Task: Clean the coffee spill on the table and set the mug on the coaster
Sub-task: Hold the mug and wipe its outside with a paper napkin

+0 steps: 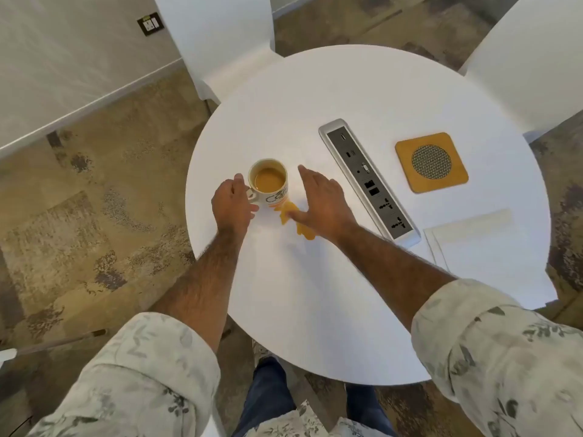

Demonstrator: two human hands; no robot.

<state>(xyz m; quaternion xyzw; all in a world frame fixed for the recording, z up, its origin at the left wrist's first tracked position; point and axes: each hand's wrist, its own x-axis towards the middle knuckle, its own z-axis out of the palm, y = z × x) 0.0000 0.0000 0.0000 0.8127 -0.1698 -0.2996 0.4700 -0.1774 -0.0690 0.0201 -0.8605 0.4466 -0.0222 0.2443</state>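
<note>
A white mug (269, 181) with black lettering, filled with coffee, stands upright at the left side of the round white table (315, 294). My left hand (232, 205) is at its handle, fingers curled around it. A tan coffee spill (291, 216) spreads on the table just right of the mug's base. Over the spill hovers my right hand (320, 197), fingers spread, empty. The square cork coaster (431, 161) with a round mesh centre lies at the right. A white napkin (473, 238) lies flat near the table's right edge.
A silver power strip (367, 181) set into the table runs diagonally between the mug and the coaster. Two white chairs stand at the far side, one (217, 42) at the left and one (530, 64) at the right. Patterned carpet surrounds the table.
</note>
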